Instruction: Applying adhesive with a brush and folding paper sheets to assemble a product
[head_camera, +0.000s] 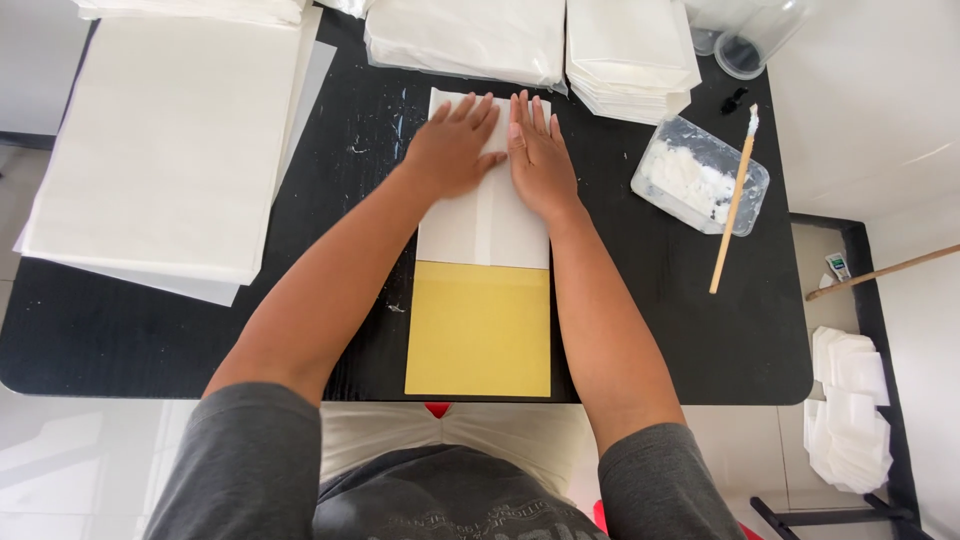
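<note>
**Two flat palms press a folded white sheet on a black tabletop**

Seen from the head camera, the left hand (452, 148) and the right hand (540, 155) lie side by side, fingers spread and flat, gripping nothing, both pressing down on a folded white paper sheet (484, 225). The sheet lies directly under both palms and reaches back toward the person, with a vertical seam showing between the wrists. Its near edge touches a yellow card (479, 330), which lies between the forearms and runs to the near edge of the black tabletop (680, 330).

Just beyond the fingertips sit two stacks of folded white paper (470, 38) (628, 55). Well to the left of the left hand lies a broad pile of large white sheets (165, 140). To the right of the right hand stands a clear plastic tub of white paste (700, 175), with a wooden-handled brush (735, 205) resting across it, bristles pointing away from the person. Farther right, past the tabletop's edge, a heap of small white paper pieces (850, 410) lies on the floor.
</note>
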